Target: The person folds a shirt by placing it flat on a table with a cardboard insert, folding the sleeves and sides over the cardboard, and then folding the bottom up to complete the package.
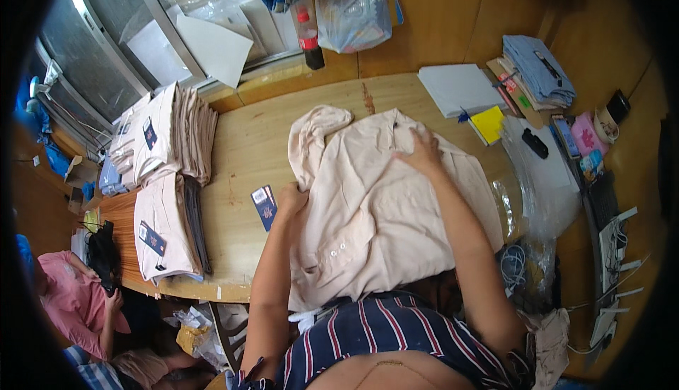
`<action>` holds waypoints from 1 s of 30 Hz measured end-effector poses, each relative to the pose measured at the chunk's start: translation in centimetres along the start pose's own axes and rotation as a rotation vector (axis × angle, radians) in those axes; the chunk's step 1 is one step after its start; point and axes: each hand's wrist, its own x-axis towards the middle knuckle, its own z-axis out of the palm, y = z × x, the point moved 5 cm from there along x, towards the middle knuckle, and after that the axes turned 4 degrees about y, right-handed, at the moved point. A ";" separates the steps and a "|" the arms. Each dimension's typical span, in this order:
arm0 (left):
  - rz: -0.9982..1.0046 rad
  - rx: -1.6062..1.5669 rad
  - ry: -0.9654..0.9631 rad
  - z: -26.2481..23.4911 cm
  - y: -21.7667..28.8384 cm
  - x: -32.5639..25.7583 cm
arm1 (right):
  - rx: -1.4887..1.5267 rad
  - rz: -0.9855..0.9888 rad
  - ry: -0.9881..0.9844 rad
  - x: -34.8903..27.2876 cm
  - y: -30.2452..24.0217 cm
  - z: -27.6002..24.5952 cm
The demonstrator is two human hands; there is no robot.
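Observation:
A pale pink long-sleeved shirt lies spread on the wooden table in front of me, wrinkled, its cuff with white buttons toward me. One sleeve is bunched up at its far left. My left hand is closed at the shirt's left edge, fingers partly hidden by the cloth. Just left of that hand is a dark blue hang tag with a white label. My right hand rests on the upper right of the shirt near the collar, its fingers apart.
Stacks of folded pink garments with tags stand at the left. White paper, a yellow pad, folded blue cloth and clear plastic lie at the right. A bottle hangs or stands at the back. Another person sits lower left.

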 end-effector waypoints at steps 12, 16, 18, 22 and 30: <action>0.311 -0.761 0.154 -25.4 -2.0 -4.1 | 1.544 0.299 -0.146 8.4 11.7 -7.9; 0.597 -0.917 0.450 -37.2 0.8 -10.0 | 1.418 -0.223 0.243 8.2 4.6 -27.7; 0.813 -0.634 0.570 -41.5 6.4 -12.1 | 1.278 -0.204 0.574 9.0 3.5 -34.9; 0.717 -0.298 0.874 -45.9 12.0 -11.5 | 1.081 -0.075 0.475 14.8 3.0 -40.4; 0.695 -0.158 0.898 -54.7 16.4 -14.4 | 1.278 -0.250 0.599 14.0 -1.9 -51.4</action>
